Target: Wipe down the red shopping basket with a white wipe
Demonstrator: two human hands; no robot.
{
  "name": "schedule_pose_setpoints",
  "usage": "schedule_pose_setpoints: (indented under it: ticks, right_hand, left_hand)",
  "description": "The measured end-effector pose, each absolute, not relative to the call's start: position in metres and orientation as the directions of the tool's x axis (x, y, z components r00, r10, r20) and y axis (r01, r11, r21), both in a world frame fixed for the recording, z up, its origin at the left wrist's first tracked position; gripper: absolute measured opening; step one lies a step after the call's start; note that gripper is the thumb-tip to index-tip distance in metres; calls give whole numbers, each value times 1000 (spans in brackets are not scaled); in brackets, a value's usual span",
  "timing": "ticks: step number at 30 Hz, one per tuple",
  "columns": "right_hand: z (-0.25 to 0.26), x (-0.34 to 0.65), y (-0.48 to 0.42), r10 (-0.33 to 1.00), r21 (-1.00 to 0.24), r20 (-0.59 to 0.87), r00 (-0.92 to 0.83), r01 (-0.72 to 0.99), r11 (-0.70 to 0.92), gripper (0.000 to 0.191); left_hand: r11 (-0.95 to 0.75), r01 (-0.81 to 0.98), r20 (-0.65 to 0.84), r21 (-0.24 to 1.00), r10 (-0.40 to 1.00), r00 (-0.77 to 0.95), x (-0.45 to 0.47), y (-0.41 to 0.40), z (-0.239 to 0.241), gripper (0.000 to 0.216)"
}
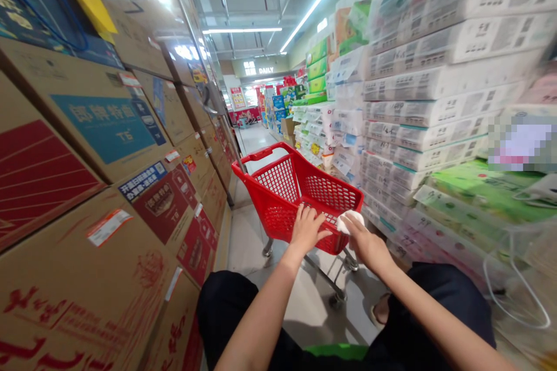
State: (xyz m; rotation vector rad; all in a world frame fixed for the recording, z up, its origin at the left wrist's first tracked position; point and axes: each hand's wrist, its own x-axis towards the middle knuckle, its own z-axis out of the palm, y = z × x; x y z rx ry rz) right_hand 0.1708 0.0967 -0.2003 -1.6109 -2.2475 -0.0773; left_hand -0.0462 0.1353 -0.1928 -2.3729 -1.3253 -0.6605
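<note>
A red plastic shopping cart [278,220] on a metal frame with wheels stands right in front of my knees. My left hand [307,227] lies on its near rim, fingers spread, with nothing visible in them. At the rim's right corner, my right hand [368,243] grips a white wad of cloth or paper [349,221] and presses it against the red plastic. The cart's basket shows no goods inside, though part of its floor is hidden behind my left hand.
Stacked cardboard boxes [108,255] line the left side, close to the cart. On the right rise tall piles of plastic-wrapped tissue packs [404,116], with green packs [487,185] lower down. The aisle floor [256,138] runs away ahead. A white cord loop [513,278] hangs at right.
</note>
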Motion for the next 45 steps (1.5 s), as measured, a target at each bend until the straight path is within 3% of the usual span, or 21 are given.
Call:
schedule_pose_setpoints:
  ticks: [8,14,23,29,33,37,45]
  right_hand:
    - [-203,181,85,866,-191,351,-357,878,439,73]
    - [-204,204,98,907,-245,357,-222,915,321,70]
    - [-211,162,80,893,-175,373,-251,926,333,83]
    - [-208,200,85,879,-143,396,-264,928,343,78]
    - [-210,215,89,899,-179,398,-182,946,270,76]
    - [-216,206,92,925,-120,362,-113,979,167,79]
    - [-200,147,98,911,98,347,-224,975,202,83]
  left_hand:
    - [-503,860,529,-90,707,469,-43,130,-187,47]
    - [-572,813,469,-108,692,549,-50,142,-178,21]
    - [-525,843,466,-117,720,514,-22,144,-179,17]
    - [-581,808,496,-91,677,543,-33,140,-176,29]
    - [-485,863,535,-140,697,478,-56,145,-176,46]
    - [-424,890,504,-171,738,448,-58,154,-181,45]
    - [-404,901,517,-156,744,423,-35,158,-184,43]
